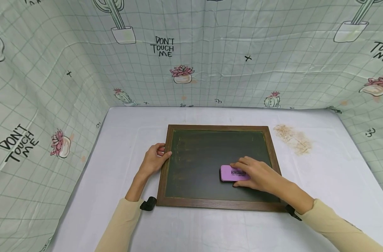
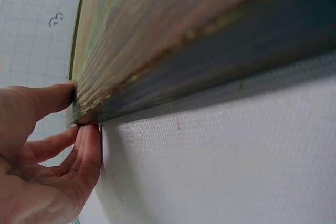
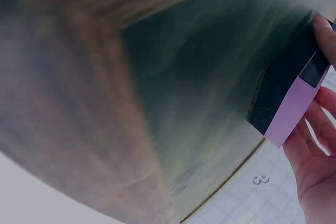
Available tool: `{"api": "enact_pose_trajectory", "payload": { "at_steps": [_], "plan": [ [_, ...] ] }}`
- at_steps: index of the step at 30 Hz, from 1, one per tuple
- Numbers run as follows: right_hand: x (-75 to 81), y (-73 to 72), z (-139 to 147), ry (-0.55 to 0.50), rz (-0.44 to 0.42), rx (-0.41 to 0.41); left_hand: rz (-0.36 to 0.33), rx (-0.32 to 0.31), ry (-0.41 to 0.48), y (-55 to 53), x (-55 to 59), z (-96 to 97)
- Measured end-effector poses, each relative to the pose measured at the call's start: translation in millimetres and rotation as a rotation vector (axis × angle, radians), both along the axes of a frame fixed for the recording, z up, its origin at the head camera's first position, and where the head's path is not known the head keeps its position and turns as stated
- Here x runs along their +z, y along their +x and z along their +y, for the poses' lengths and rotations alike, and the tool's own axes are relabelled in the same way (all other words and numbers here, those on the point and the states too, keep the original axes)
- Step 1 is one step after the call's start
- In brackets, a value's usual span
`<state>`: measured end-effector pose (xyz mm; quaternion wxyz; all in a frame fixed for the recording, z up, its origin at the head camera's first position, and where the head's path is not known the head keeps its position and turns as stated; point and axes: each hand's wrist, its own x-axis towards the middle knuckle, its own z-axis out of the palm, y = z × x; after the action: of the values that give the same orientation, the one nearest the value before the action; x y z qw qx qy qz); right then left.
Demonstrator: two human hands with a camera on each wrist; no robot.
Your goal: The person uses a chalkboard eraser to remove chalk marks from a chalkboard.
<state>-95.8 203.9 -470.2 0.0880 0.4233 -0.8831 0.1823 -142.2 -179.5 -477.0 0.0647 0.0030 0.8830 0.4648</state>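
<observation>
A chalkboard (image 1: 197, 150) with a brown wooden frame lies flat on the white-covered table. Faint yellowish smears show on its dark surface, mostly toward the left. My left hand (image 1: 154, 159) pinches the frame's left side, thumb on top and fingers at the outer edge; the left wrist view shows this hand (image 2: 58, 166) close up. Right of the board's middle, my right hand (image 1: 257, 175) grips a purple eraser (image 1: 228, 173) marked "MAGNETIC". In the right wrist view the eraser's dark felt side (image 3: 278, 85) faces the board, with thumb and fingers on opposite sides.
A patch of yellowish-brown dust (image 1: 293, 139) marks the white tablecloth (image 1: 323, 182) right of the board. Behind and at both sides hangs a grid-patterned curtain (image 1: 216, 70) printed with potted plants. Black wrist straps (image 1: 148, 203) sit near the board's lower corners.
</observation>
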Motion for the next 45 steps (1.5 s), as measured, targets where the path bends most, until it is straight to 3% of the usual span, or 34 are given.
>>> {"api": "enact_pose_trajectory", "payload": {
  "at_steps": [22,45],
  "plan": [
    [-2.0,-4.8,6,-0.027,0.002,0.017,0.007,0.007,-0.006,-1.9,1.9,-1.2],
    [12.1,-29.2,33,-0.122,0.056,-0.049,-0.005,0.012,0.015,-1.9,3.1,0.0]
  ]
}}
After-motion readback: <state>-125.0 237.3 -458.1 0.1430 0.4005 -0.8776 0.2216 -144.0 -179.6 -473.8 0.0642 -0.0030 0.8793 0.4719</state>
